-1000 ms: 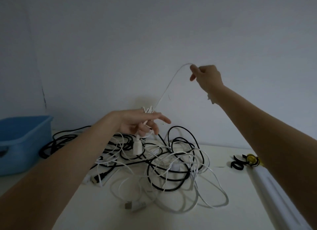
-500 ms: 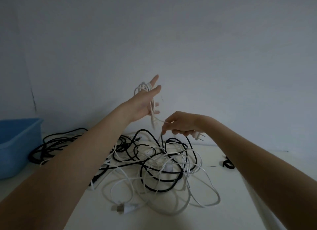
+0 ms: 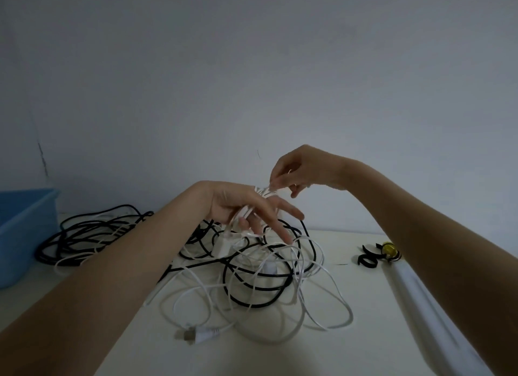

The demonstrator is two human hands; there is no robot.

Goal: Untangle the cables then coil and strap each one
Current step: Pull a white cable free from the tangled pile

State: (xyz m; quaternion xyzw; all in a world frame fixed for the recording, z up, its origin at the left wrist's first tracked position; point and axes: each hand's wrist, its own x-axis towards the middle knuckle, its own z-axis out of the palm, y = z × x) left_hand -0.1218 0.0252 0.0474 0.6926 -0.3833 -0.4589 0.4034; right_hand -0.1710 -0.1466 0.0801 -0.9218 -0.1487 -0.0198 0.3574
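White thin cable [image 3: 246,211], wound in several turns across the left hand [image 3: 241,204], is the piece being coiled; the wraps cross the back of the hand and pass under the outstretched fingers [image 3: 283,207], which lie straight and spread rather than curled. Right hand [image 3: 297,171] pinches the free run of this cable between thumb and fingertip, just above the left hand's knuckles. Below both hands, on the pale tabletop [image 3: 364,277], lies the tangled heap of white and black cables [image 3: 260,277], with a white two-pin plug [image 3: 196,333] at its near edge and a separate bundle of black cable [image 3: 92,233] to the left, beside a blue plastic bin [image 3: 25,230].

Head view, technique: each new turn is best laid flat beside the last, under even light tension, with the left fingers kept spread so the loops match in size.

Head view, limits: dim light blurs the wraps, so their count is uncertain. Which strand in the heap feeds the coil cannot be traced. Black strap loops [image 3: 367,258] by a small yellow object [image 3: 389,249] are partly hidden by the right forearm; the bin is cut off at the frame edge.
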